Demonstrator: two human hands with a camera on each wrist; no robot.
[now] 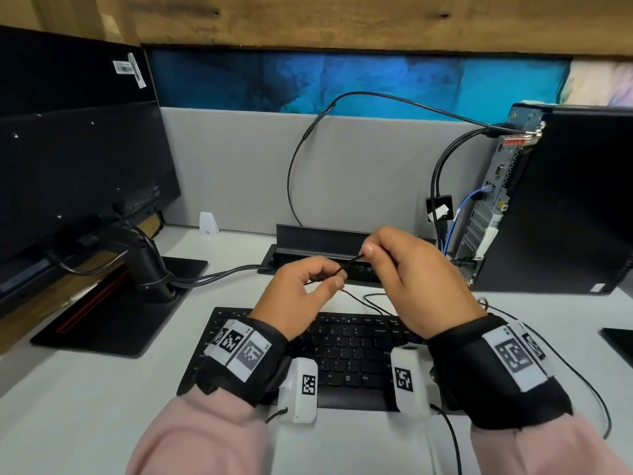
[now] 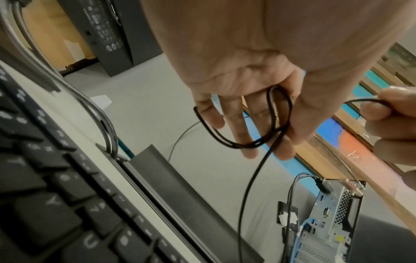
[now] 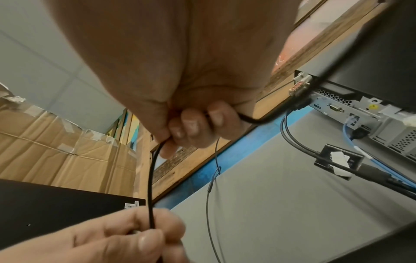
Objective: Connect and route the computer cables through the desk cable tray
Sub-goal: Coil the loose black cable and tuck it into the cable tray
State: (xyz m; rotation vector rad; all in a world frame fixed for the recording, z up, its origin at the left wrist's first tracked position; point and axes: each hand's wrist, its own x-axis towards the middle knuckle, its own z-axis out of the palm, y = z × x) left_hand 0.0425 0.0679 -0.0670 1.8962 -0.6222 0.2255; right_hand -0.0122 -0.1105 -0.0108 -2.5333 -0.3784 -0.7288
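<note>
Thin black rubbery cable (image 1: 349,264) is held above the black keyboard (image 1: 346,351), near the black desk cable tray (image 1: 320,240): pinched by left hand (image 1: 305,296) w/ loops, gripped by right hand (image 1: 414,279). Prob. light, floppy, tangle-prone; best taken near the plug end.

The left hand (image 2: 243,89) holds loops of thin black cable (image 2: 278,113) above the keyboard (image 2: 56,186), while the right hand (image 2: 391,128) pinches its far end.

Keyboard (image 1: 346,351) partly hidden behind both wrists. Monitor (image 1: 68,166) cut off at left edge. Tower (image 1: 565,200) port labels too small to read.
</note>
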